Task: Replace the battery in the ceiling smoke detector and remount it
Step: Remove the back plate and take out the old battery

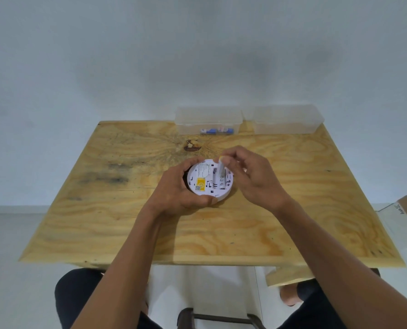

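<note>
While the left hand (177, 186) grips the white smoke detector (209, 180) back-up at the middle of the table (103, 210), the right hand (247, 176) pinches a battery (221, 166), tilted over the bay. It should probably be seated level, terminals matched. Polarity marks are unreadable; the far clear box (208, 119) blurs its contents.

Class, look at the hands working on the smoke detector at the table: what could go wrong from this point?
1. The battery stands tilted in the right hand grip; it might slip or seat crookedly.
2. Only the left hand steadies the smoke detector, so pressing may tip it.
</note>
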